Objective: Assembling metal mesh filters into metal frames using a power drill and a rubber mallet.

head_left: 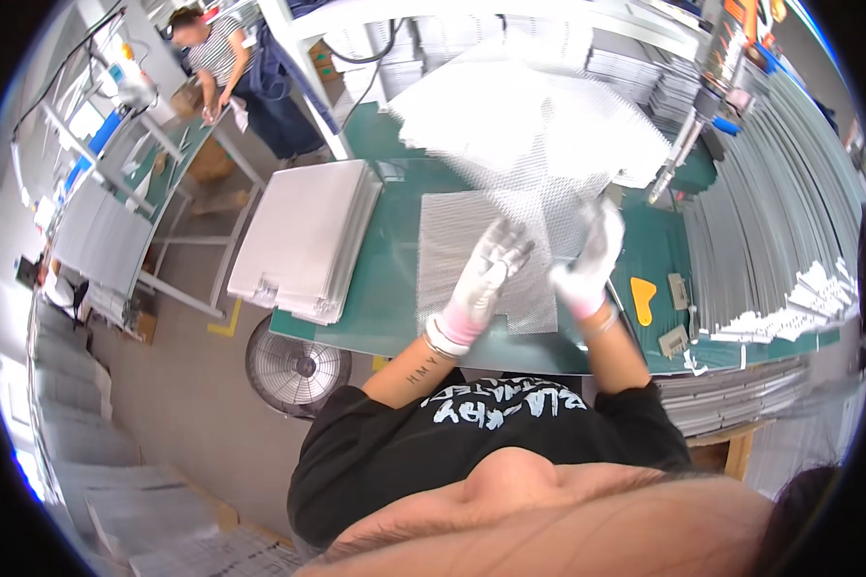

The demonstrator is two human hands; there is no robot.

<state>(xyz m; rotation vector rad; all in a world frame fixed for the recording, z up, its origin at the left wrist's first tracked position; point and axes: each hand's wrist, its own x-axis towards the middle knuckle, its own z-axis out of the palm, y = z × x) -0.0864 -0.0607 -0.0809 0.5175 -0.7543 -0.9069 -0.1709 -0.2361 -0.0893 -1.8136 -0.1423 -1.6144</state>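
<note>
Mesh [452, 221] near the desk's [393, 269] front edge

Left hand [481, 279] over it, fingers [502, 240] slightly bent; right hand [595, 260] by its right edge, blurred. Pinching or not, cannot tell. White lettering [496, 413] on black shirt [385, 462]; dark letters [421, 371] on left forearm [393, 387].

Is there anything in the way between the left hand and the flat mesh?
Nothing visible: the left hand appears over the flat mesh; touching or not is unclear. Loose mesh overlaps its far right corner.

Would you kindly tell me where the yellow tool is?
In the head view, the yellow tool lies on the green table, right of the right hand.
</note>
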